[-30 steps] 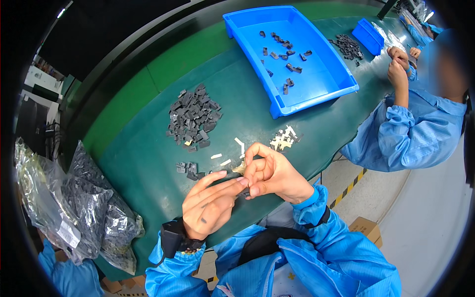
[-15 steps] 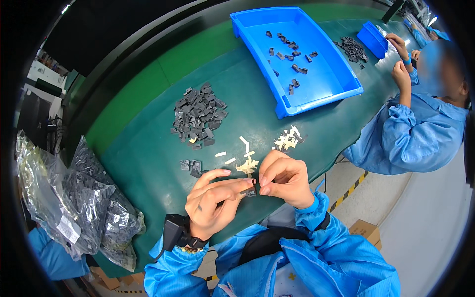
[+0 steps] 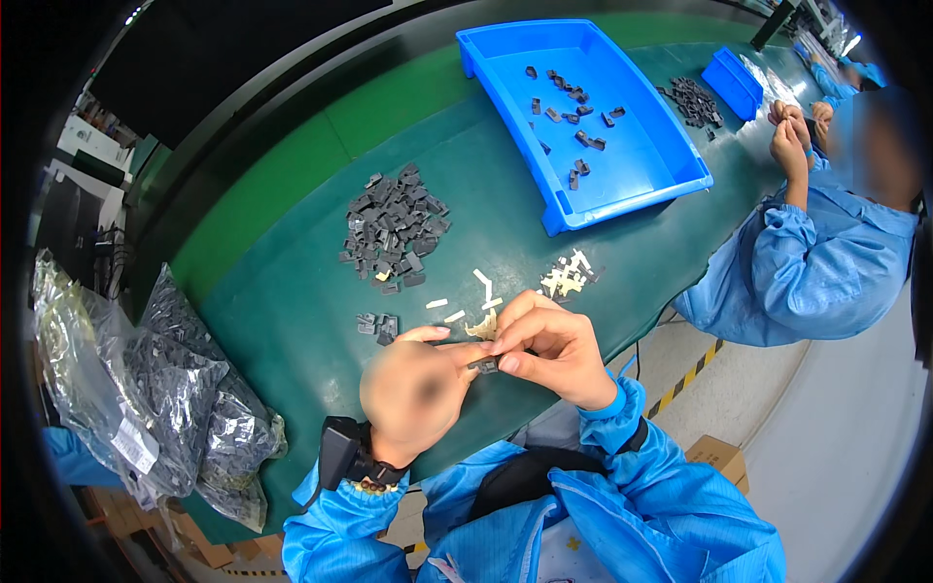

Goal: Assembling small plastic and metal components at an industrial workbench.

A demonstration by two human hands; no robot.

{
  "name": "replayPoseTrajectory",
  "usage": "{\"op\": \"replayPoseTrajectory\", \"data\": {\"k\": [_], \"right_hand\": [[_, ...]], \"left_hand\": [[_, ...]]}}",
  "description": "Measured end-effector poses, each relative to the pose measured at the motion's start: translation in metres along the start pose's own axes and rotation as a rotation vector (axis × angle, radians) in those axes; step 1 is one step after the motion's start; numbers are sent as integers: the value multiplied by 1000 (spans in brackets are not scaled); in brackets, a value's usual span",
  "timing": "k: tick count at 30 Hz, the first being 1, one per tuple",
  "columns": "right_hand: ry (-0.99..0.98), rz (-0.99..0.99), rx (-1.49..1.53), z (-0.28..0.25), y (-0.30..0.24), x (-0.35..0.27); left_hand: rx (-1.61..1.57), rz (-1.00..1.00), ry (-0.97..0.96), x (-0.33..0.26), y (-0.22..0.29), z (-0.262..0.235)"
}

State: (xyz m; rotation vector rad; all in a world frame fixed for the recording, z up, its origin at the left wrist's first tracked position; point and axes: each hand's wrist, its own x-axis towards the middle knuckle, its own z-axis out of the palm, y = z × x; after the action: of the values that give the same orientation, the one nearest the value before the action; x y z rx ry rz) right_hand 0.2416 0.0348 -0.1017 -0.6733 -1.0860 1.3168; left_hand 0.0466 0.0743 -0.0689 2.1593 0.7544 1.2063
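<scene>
A small black plastic part [image 3: 483, 365] is pinched in the fingertips of my left hand [image 3: 413, 394], over the near edge of the green table. My right hand [image 3: 554, 352] closes on the same part from the other side, thumb and fingers against it. Part of my left hand is blurred. Just beyond my fingers lies a heap of cream-coloured strips [image 3: 482, 326], partly hidden by my right hand. A few loose black parts [image 3: 379, 326] rest left of it, and a large pile of black parts [image 3: 394, 225] sits farther off.
A big blue tray [image 3: 632, 199] holding scattered black parts stands at the back. Clear bags [image 3: 194, 389] of dark parts fill the left side. Another pile of strips [image 3: 569, 275] lies right of centre. A co-worker in blue [image 3: 802, 257] works at the right, near a small blue bin [image 3: 731, 84].
My right fingers have come in against the black part, where they were slightly apart from it. The co-worker's hands have drawn together.
</scene>
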Motion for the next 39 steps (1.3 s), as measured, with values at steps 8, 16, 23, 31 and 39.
{"op": "replayPoseTrajectory", "data": {"k": [8,16,23,31,39], "right_hand": [[-19,5,31,0,-2,2],[6,-7,7,3,3,1],[96,75,-128,10,-1,0],[137,45,-284,17,1,1],[167,37,-472,17,-6,3]], "left_hand": [[-7,-2,-52,12,2,0],[48,53,-44,13,-1,2],[357,198,-49,19,1,-2],[478,266,-72,18,-4,-3],[286,52,-23,15,0,-1]]}}
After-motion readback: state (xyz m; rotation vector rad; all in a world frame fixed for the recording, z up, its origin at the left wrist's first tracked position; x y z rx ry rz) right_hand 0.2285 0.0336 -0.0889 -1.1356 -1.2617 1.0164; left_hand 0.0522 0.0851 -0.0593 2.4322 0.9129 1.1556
